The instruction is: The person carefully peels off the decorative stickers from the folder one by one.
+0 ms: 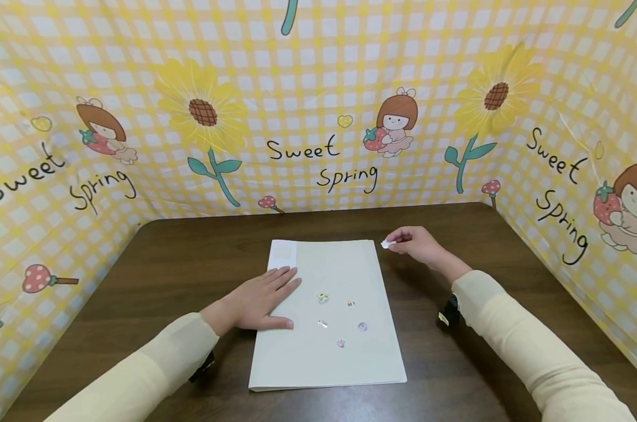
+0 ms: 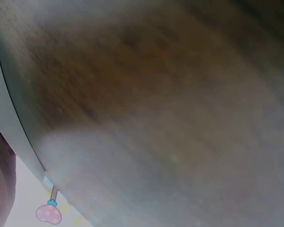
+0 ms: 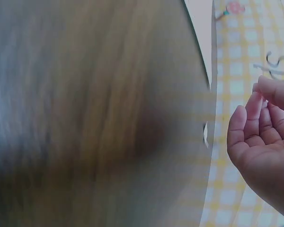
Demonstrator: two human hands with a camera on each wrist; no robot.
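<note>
A white folder or booklet (image 1: 334,363) lies on the table, with several small shiny stickers, one of them a greenish sticker (image 1: 323,298), spread over its middle. Flat on its left edge rests my left hand (image 1: 263,299), fingers extended; the left wrist view shows only a dark part of that hand (image 2: 1,177). Beyond the folder's top right corner, my right hand (image 1: 416,246) pinches a small white piece (image 1: 386,244) between thumb and fingertips. In the right wrist view the right hand (image 3: 267,142) has curved fingers, and the held piece is hard to make out there.
The brown wooden table (image 1: 192,252) surrounds the folder. A yellow checked cloth (image 1: 308,88) with flowers and printed figures stands behind and at both sides. A white rectangle (image 1: 283,253) lies at the folder's top left. A small white scrap (image 3: 206,135) shows in the right wrist view.
</note>
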